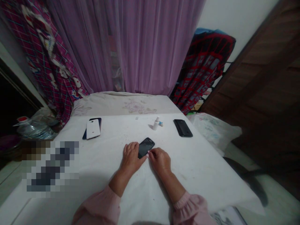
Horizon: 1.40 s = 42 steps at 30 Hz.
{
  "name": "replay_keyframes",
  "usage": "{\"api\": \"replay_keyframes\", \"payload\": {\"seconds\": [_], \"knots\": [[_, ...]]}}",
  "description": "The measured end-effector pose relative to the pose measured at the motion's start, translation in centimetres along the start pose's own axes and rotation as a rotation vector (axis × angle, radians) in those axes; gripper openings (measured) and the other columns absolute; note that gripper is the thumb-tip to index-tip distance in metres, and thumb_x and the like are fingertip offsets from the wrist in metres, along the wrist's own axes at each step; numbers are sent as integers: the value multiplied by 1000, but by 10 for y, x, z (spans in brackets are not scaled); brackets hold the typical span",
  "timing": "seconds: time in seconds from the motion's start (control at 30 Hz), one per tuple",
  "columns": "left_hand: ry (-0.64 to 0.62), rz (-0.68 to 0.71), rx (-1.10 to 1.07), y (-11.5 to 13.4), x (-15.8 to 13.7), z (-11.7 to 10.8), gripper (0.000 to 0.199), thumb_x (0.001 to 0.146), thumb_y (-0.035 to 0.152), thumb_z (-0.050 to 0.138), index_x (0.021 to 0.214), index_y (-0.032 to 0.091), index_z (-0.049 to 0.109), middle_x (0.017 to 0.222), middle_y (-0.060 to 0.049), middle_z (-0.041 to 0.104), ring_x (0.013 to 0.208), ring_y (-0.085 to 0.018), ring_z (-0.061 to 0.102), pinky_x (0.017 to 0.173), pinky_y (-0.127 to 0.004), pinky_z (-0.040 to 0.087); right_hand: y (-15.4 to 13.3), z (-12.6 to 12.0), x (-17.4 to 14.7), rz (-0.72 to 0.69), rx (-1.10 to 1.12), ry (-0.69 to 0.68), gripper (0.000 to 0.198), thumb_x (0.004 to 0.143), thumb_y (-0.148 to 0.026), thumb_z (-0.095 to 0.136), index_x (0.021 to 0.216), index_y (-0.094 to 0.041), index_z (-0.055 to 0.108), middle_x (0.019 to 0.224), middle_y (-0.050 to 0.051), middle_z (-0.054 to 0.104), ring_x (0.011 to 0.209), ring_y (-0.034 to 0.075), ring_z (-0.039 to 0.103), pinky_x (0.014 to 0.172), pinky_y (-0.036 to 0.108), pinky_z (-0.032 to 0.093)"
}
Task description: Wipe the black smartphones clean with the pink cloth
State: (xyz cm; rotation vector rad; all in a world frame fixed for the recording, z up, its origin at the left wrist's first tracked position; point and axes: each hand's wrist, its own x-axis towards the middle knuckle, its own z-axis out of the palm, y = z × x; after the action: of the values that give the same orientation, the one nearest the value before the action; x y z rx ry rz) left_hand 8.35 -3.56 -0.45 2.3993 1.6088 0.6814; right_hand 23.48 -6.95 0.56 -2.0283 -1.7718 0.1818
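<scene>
A dark smartphone (146, 146) lies at a slant on the white tablecloth, its screen up. My left hand (131, 156) grips the phone's left side, with the fingers along the far edge and the thumb at the near edge. At the phone's near right edge, my right hand (161, 161) is closed in a pinch. A small pale pinkish piece (147, 154) shows at those fingertips, too small to name. Beyond the phone stands a small white spray bottle (155, 124), with a little blue-and-white item (160, 123) beside it.
On the left, a white phone (93, 129) rests on a dark blue phone (100, 120). Black phones (184, 128) lie stacked at the right edge. A tiny pale square (137, 118) lies farther back. Purple curtains (150, 47) hang behind the table; a plastic bag (212, 131) is at right.
</scene>
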Motion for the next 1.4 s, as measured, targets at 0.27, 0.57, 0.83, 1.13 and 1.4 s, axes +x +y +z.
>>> {"api": "replay_keyframes", "payload": {"seconds": [0.27, 0.57, 0.83, 1.13, 1.4], "knots": [[-85, -13, -35, -5, 1, -3, 54, 76, 32, 66, 125, 18, 51, 134, -15, 56, 129, -32, 47, 114, -55, 24, 18, -10, 21, 105, -39, 52, 20, 92, -27, 52, 91, -20, 70, 92, 5, 68, 84, 17, 61, 70, 25, 37], [-76, -6, -29, -11, 0, 3, 56, 74, 34, 68, 123, 15, 51, 137, -17, 54, 133, -33, 43, 114, -53, 24, 23, -6, 34, -54, 43, 42, 21, 92, -27, 54, 98, -24, 74, 93, 3, 68, 89, 16, 60, 77, 23, 40], [-65, 6, -65, -13, 0, 7, 51, 76, 29, 67, 123, 20, 51, 133, -12, 58, 131, -31, 46, 113, -55, 25, 11, 0, 50, -19, -51, -16, 26, 96, -32, 50, 99, -27, 75, 93, 3, 69, 89, 15, 61, 72, 22, 40], [-37, 4, -69, -13, -1, 10, 51, 76, 32, 66, 123, 19, 51, 136, -14, 55, 134, -33, 41, 114, -56, 23, 15, 0, 51, -15, -48, -44, 26, 96, -34, 49, 102, -29, 74, 93, 2, 69, 89, 14, 62, 71, 22, 40], [-100, 18, -67, -16, 1, 9, 52, 78, 32, 65, 127, 22, 49, 141, -13, 52, 137, -32, 39, 114, -57, 20, 16, -8, 62, -121, -65, -117, 23, 94, -32, 52, 102, -29, 74, 94, 2, 69, 91, 15, 61, 72, 23, 39]]}}
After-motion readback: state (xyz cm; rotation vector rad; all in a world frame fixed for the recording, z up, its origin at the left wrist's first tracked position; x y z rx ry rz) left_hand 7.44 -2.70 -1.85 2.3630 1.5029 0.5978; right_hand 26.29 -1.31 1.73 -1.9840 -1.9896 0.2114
